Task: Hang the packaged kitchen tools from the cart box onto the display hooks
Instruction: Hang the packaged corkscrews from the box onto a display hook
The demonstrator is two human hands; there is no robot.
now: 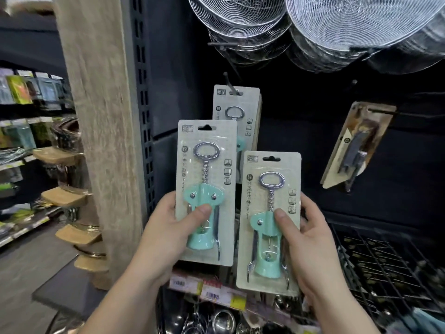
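Observation:
My left hand (166, 227) grips a carded mint-green corkscrew pack (206, 165), thumb pressed on its plastic body, held upright before the dark display panel. My right hand (310, 235) grips a second identical corkscrew pack (269, 189) slightly lower and to the right, thumb on its front. Behind them a third corkscrew pack (237, 109) hangs on a display hook (230, 83). Another hook tip (354, 81) shows bare at upper right. A different carded tool (356, 145) hangs tilted on a hook at the right.
Wire mesh skimmers (337, 25) hang overhead. A wooden pillar (101, 116) stands at left beside a slotted upright. Price labels (212, 290) line the shelf edge below, with metal utensils under it. A black wire rack (385, 261) sits at lower right.

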